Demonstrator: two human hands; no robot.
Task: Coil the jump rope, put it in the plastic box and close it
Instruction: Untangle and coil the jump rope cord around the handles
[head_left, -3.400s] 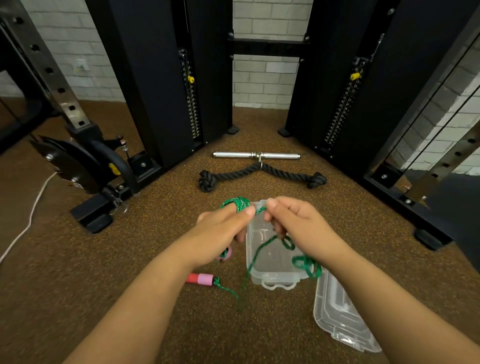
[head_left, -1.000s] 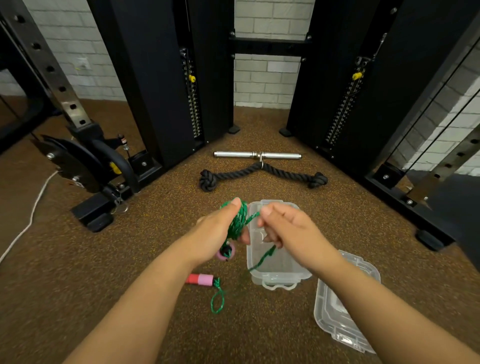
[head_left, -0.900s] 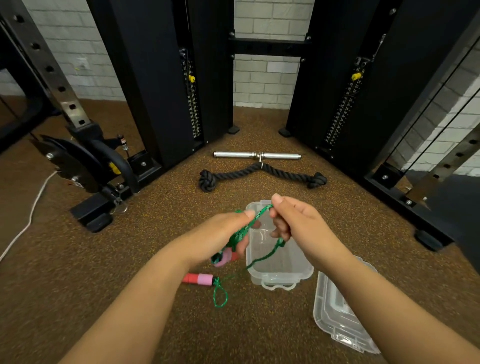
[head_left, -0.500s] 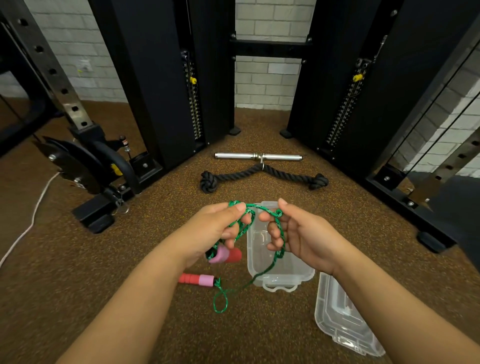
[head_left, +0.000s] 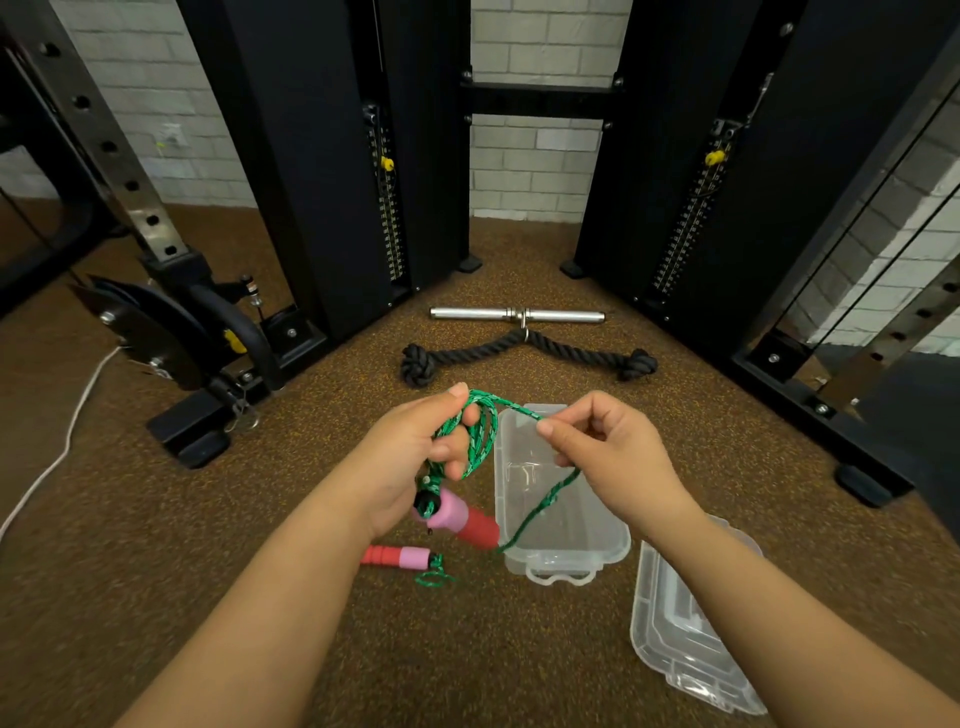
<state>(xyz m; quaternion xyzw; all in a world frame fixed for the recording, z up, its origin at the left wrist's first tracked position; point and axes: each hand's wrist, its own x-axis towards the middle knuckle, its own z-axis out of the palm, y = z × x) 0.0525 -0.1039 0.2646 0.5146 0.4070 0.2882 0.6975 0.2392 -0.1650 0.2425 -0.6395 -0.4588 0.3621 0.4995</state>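
My left hand (head_left: 415, 457) grips several loops of the green jump rope (head_left: 480, 434), with one pink-and-red handle (head_left: 457, 517) hanging below it. My right hand (head_left: 605, 449) pinches the rope's free strand, which runs down across the open clear plastic box (head_left: 561, 525) to the second handle (head_left: 397, 556) lying on the floor. The box's clear lid (head_left: 685, 634) lies on the floor to its right, partly under my right forearm.
A black triceps rope (head_left: 524, 353) and a chrome bar (head_left: 517, 314) lie on the brown floor beyond the box. Black cable-machine columns (head_left: 332, 156) stand left and right. A weight plate (head_left: 150, 332) and a white cord (head_left: 67, 447) are at the left.
Another turn of rope has gone onto my left hand. The loose strand is shorter, and the loop beside the floor handle has shrunk. My right hand moved slightly right.
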